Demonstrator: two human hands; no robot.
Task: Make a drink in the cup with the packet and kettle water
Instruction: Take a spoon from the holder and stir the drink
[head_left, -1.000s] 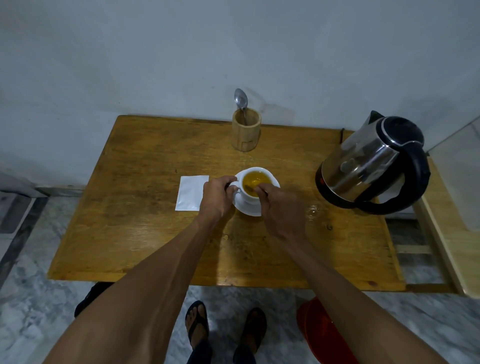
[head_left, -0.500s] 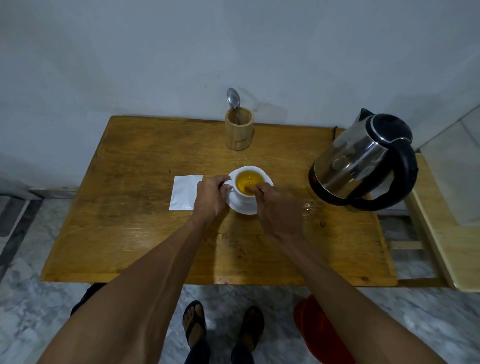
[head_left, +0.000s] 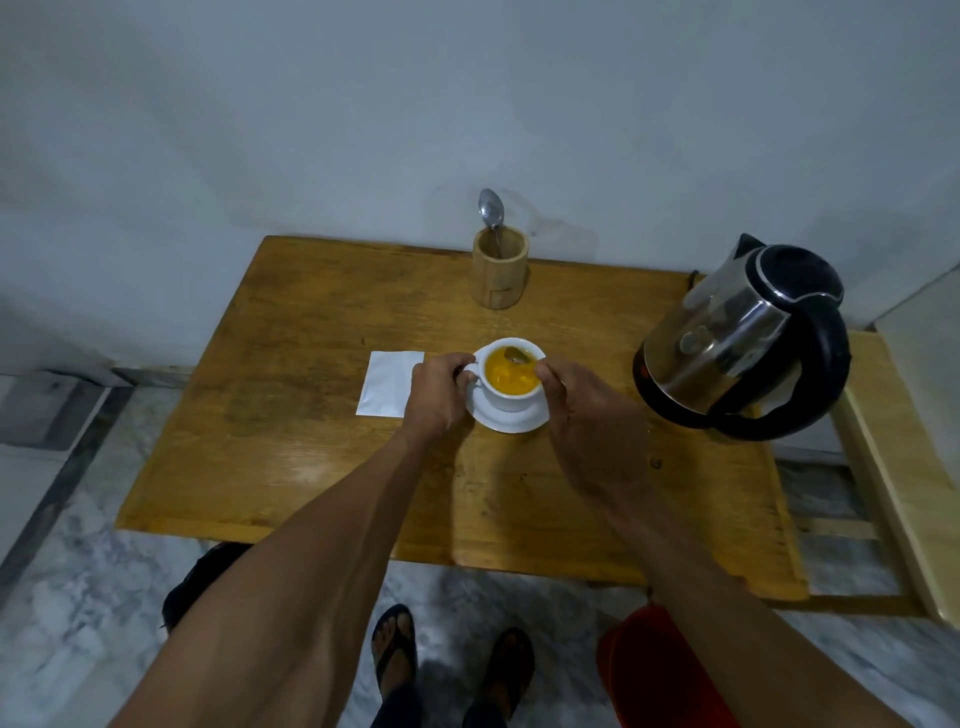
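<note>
A white cup (head_left: 511, 397) full of orange-yellow drink stands on a white saucer (head_left: 506, 420) in the middle of the wooden table (head_left: 291, 415). My left hand (head_left: 439, 397) grips the cup's handle from the left. My right hand (head_left: 587, 415) holds a spoon (head_left: 517, 356) whose bowl dips into the drink at the cup's far side. A flat white packet (head_left: 389, 383) lies just left of my left hand. The steel and black kettle (head_left: 743, 338) stands at the right of the table.
A wooden holder (head_left: 500, 270) with a second spoon (head_left: 491, 210) stands at the table's back edge by the wall. A lighter wooden surface (head_left: 904, 467) adjoins on the right. A red object (head_left: 654, 675) and my sandalled feet are on the marble floor below.
The spoon's bowl has moved round to the cup's far side and shows at the surface. My right hand shifted slightly right. My left hand stays on the handle.
</note>
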